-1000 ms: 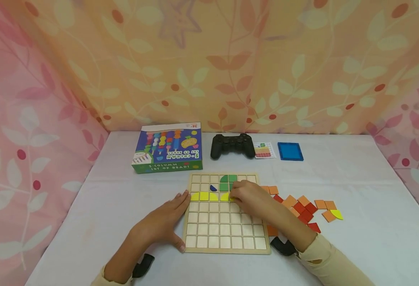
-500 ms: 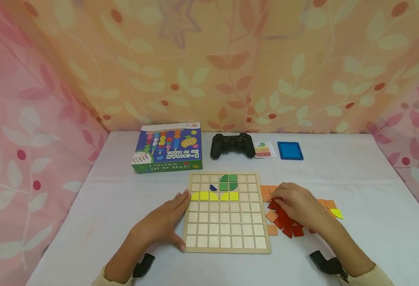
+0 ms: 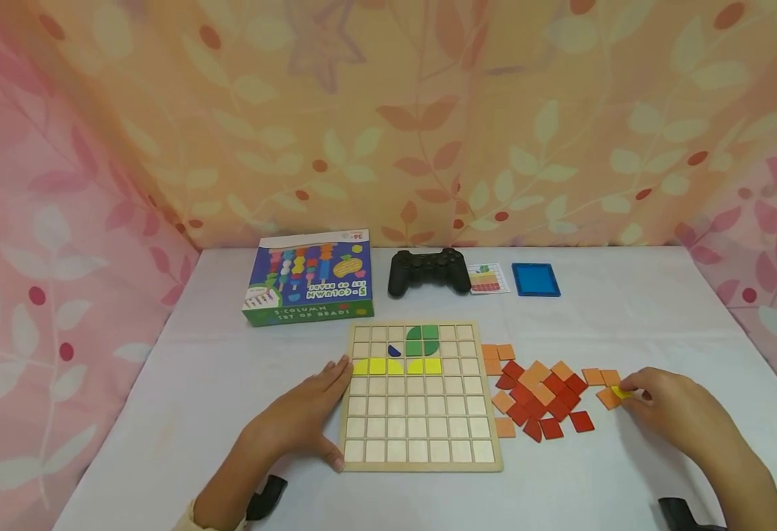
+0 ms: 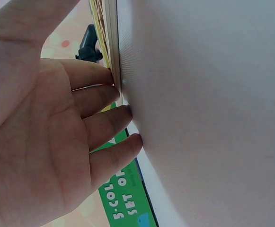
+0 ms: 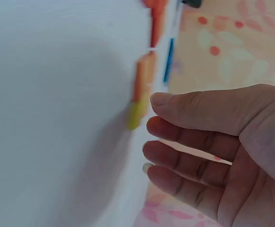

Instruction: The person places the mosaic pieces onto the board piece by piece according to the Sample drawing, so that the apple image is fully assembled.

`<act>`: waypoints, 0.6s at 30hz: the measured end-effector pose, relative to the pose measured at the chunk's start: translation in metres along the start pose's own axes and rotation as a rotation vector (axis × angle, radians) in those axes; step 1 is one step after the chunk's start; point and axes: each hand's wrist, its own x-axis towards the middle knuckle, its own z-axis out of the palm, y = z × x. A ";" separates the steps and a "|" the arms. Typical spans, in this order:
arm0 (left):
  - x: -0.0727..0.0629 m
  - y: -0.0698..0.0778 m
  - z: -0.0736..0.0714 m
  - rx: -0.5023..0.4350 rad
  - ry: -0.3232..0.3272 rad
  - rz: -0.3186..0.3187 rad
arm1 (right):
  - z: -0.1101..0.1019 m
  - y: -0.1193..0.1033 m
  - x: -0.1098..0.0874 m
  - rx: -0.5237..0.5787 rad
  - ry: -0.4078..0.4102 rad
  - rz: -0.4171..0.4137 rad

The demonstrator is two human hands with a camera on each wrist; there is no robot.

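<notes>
A wooden grid board (image 3: pixel 396 467) lies on the white-covered table. Several yellow tiles (image 3: pixel 377 366) form a row across it, below green tiles (image 3: pixel 431 332) and a small blue piece (image 3: pixel 394 351). My left hand (image 3: pixel 298 417) rests at the board's left edge, thumb at the lower corner; in the left wrist view its fingers (image 4: pixel 106 125) extend to that edge. Far right, my right hand (image 3: pixel 683 417) reaches a yellow quarter-round tile (image 3: pixel 619 392) overlapping an orange tile (image 3: pixel 607 400). The right wrist view shows the thumb and fingers (image 5: pixel 194 111) just short of that tile, slightly bent.
Red tiles (image 3: pixel 582 421) and orange tiles (image 3: pixel 534 376) lie in a loose heap right of the board. Behind it stand a bead-set box (image 3: pixel 309 276), a black game controller (image 3: pixel 430 271), a pattern card (image 3: pixel 489 279) and a blue square tray (image 3: pixel 536 280).
My right hand let go of a yellow tile in the board's row, then moved right over the red and orange heap to the loose yellow tile. The left hand stayed at the board.
</notes>
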 end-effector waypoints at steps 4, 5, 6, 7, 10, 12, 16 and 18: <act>0.000 0.000 0.001 0.011 0.003 0.008 | 0.009 0.007 -0.002 0.005 0.018 -0.013; 0.000 0.000 0.001 0.013 0.003 0.008 | 0.010 0.008 -0.002 0.003 0.029 -0.019; 0.000 0.000 0.001 0.012 0.003 0.009 | 0.011 0.008 -0.001 -0.001 0.045 -0.026; 0.000 0.000 0.000 0.011 0.003 0.010 | 0.012 0.009 -0.001 -0.003 0.052 -0.030; 0.000 0.000 0.000 0.011 -0.001 0.011 | 0.014 0.010 -0.002 -0.004 0.074 -0.051; 0.000 0.001 0.000 0.013 -0.001 0.013 | 0.014 0.010 -0.003 -0.005 0.070 -0.041; -0.001 0.001 0.000 0.017 0.003 0.013 | 0.013 0.011 -0.005 -0.005 0.032 0.011; -0.001 0.001 0.000 0.019 0.005 0.014 | 0.013 0.012 -0.007 -0.004 0.034 0.025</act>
